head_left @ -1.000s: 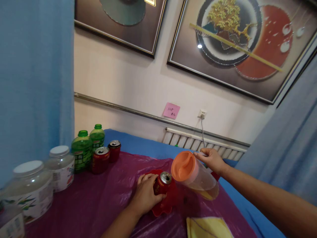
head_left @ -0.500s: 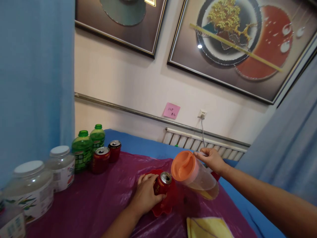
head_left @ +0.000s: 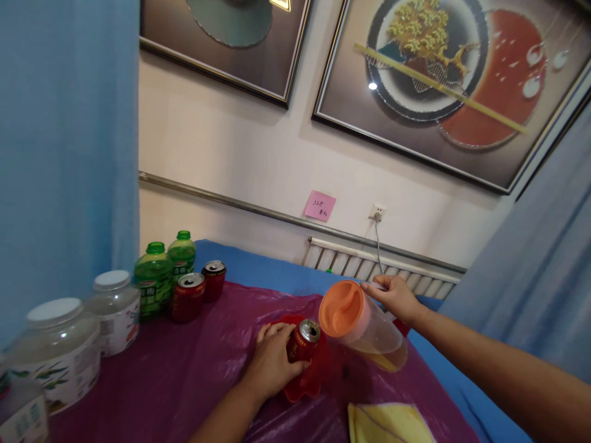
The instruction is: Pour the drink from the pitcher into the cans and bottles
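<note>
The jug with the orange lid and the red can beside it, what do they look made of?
The jug looks like clear plastic with a matte orange plastic lid; amber liquid shows through its wall. The red can seems metal, likely aluminium: shiny silver top, printed glossy side.

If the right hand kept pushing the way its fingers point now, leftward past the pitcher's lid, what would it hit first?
The right hand already grips the tilted pitcher. Straight on, its orange lid would probably meet the red can held by the left hand, though depth is uncertain.

Home room, framed pictures (head_left: 443, 80) on wall, radiator (head_left: 378, 266), curtains (head_left: 64, 154), drinks on covered table (head_left: 194, 363)
</note>
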Demonstrator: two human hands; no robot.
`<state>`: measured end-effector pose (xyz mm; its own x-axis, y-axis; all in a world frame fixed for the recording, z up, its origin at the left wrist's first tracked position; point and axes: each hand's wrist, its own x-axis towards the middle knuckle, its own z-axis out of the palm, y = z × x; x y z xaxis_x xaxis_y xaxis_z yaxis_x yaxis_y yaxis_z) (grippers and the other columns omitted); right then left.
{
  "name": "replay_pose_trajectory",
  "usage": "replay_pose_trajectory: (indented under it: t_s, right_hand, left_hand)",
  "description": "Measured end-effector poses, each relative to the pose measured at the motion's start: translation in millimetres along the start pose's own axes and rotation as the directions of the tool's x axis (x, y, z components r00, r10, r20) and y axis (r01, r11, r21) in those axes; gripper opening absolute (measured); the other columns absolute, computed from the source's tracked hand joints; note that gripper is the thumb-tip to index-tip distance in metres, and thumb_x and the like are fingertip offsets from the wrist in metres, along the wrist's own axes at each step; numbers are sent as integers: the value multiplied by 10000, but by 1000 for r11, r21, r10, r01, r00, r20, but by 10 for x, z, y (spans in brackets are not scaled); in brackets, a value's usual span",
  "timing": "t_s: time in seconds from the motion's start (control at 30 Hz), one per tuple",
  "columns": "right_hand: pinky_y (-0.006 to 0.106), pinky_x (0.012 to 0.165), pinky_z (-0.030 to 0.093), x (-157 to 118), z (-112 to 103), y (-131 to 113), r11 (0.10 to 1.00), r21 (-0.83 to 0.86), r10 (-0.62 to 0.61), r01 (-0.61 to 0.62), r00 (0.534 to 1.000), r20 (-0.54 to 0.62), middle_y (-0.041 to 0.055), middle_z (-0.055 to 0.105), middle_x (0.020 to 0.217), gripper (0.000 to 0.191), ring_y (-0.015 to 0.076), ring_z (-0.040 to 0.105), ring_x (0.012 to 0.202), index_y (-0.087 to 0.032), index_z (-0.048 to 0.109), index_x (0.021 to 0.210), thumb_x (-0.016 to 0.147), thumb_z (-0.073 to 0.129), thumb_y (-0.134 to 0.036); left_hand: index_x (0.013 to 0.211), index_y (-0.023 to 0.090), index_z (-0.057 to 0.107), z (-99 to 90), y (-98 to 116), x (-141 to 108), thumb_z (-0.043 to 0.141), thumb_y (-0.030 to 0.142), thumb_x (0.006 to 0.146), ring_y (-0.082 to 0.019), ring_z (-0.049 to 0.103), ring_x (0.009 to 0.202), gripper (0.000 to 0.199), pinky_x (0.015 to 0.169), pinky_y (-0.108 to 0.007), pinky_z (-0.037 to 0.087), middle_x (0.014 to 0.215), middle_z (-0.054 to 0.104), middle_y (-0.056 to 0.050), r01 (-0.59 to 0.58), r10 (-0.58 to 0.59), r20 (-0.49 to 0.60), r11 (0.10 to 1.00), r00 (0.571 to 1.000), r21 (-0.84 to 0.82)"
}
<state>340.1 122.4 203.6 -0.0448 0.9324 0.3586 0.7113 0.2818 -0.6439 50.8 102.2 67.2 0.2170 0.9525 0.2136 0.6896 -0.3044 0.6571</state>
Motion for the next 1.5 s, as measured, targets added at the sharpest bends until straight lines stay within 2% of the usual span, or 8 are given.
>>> replay_pose_trajectory:
  t_s: [0.3, 0.6, 1.5]
  right_hand:
    - [247, 452, 204, -3, -5, 22, 1000, 13, 15, -15, 1000, 19, -69, 233, 541, 614, 95, 226, 500, -259, 250, 575, 764, 608, -722]
    - [244, 454, 189, -1, -11, 47, 1000, 16, 14, -14, 1000, 12, -73, 221, 551, 587, 89, 221, 507, -261, 244, 581, 780, 631, -655]
    - [242, 456, 199, -7, -15, 52, 1000, -17, 6, -6, 1000, 15, -71, 229, 550, 605, 91, 223, 508, -260, 238, 583, 770, 604, -704]
  left_hand:
    - [1264, 223, 673, -10, 18, -3, 849, 387, 614, -346, 544, 1296, 693, 1188, -478, 289, 1330, 682, -104, 9, -9, 15, 1000, 1000, 1]
    - [1260, 232, 675, 10, -5, 1, 843, 384, 612, -346, 548, 1295, 687, 1189, -474, 283, 1329, 684, -99, 6, -6, 6, 1000, 1000, -3]
    - [1285, 221, 667, 6, -4, 1, 848, 396, 615, -348, 534, 1317, 716, 1195, -464, 277, 1351, 672, -109, 17, -17, 14, 1000, 1000, 12]
